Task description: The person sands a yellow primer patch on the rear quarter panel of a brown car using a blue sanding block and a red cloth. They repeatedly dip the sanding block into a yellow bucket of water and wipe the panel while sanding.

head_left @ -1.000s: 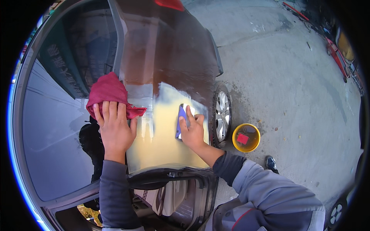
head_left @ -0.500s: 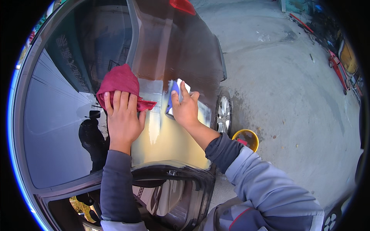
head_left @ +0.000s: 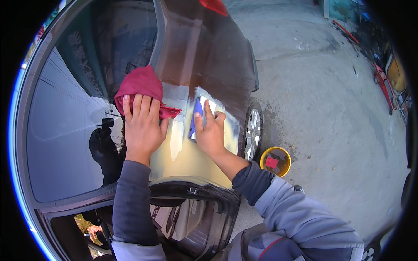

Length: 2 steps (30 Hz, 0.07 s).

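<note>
My left hand (head_left: 143,124) rests on a bunched dark red cloth (head_left: 141,85), fingers stretched over it, at the edge between the car's glass and its rear side panel. To its right, my right hand (head_left: 212,132) grips a blue and white sanding block (head_left: 198,108) and presses it flat on the panel, with the index finger extended along the top. Beneath the block, the car's rear side panel (head_left: 196,161) shows pale yellow filler, whitish patches and brown paint, wet in places.
Below the panel lies an open door frame (head_left: 233,204) with a seat inside. A wheel (head_left: 252,132) stands to the right, beside a yellow-rimmed bucket (head_left: 288,162) holding water and a red piece (head_left: 271,162). A red floor jack (head_left: 383,85) is at the far right on concrete.
My right hand has slid the sanding block a little toward me over the panel. My left hand stays on the cloth. The view has shifted slightly, showing more of the bucket.
</note>
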Tool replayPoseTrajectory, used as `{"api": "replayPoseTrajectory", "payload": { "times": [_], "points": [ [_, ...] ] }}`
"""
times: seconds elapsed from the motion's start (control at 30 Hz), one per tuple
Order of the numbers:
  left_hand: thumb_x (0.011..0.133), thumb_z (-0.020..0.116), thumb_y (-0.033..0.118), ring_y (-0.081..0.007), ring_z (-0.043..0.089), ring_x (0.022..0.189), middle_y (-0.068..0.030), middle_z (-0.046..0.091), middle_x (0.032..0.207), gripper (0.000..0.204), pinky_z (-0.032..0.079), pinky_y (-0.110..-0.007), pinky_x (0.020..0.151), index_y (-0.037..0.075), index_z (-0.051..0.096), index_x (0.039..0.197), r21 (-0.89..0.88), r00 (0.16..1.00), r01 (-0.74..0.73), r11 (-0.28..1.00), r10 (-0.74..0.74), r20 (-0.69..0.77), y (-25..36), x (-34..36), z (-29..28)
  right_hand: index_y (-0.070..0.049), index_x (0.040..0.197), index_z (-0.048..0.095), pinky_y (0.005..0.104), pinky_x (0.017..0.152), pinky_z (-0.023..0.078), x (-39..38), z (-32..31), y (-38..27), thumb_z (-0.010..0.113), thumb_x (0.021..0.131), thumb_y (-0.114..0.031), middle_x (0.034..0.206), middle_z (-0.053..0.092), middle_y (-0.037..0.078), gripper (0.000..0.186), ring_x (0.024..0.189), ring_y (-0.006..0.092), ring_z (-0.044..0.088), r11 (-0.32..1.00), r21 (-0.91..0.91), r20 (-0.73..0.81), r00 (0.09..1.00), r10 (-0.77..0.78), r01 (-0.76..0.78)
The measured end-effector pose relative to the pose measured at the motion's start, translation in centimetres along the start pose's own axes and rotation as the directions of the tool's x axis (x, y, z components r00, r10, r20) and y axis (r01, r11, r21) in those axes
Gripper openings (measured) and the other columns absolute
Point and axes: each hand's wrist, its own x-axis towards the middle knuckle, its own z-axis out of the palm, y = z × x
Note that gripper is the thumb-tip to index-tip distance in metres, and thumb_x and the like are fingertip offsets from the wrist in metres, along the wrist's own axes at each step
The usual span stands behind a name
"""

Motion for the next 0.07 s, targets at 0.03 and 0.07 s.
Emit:
{"api": "replayPoseTrajectory", "payload": {
  "times": [0.03,0.07],
  "points": [
    [0.086,0.081,0.037,-0.0339,0.044,0.148,-0.0140,0.058,0.145,0.061,0.016,-0.059,0.133,0.006,0.066,0.136,0.002,1.000,0.000,1.000,0.000,-0.010,0.00,-0.03,0.02,-0.003,0.162,0.047,0.0459,0.106,0.053,-3.53,-1.37,0.59,0.058,0.111,-0.040,0.129,0.054,0.031,0.064,0.116,0.0435,0.063,1.000,0.013,0.019,1.000,0.005,-0.005],
    [0.088,0.080,0.037,-0.0361,0.043,0.148,-0.0163,0.057,0.147,0.064,0.015,-0.059,0.133,0.003,0.064,0.140,-0.021,1.000,0.005,1.000,-0.004,0.012,-0.01,-0.06,0.04,-0.003,0.162,0.047,0.0459,0.106,0.053,-3.74,-1.18,1.29,0.058,0.111,-0.040,0.129,0.054,0.031,0.064,0.116,0.0435,0.063,1.000,-0.001,0.015,1.000,-0.026,0.026]
  ]
}}
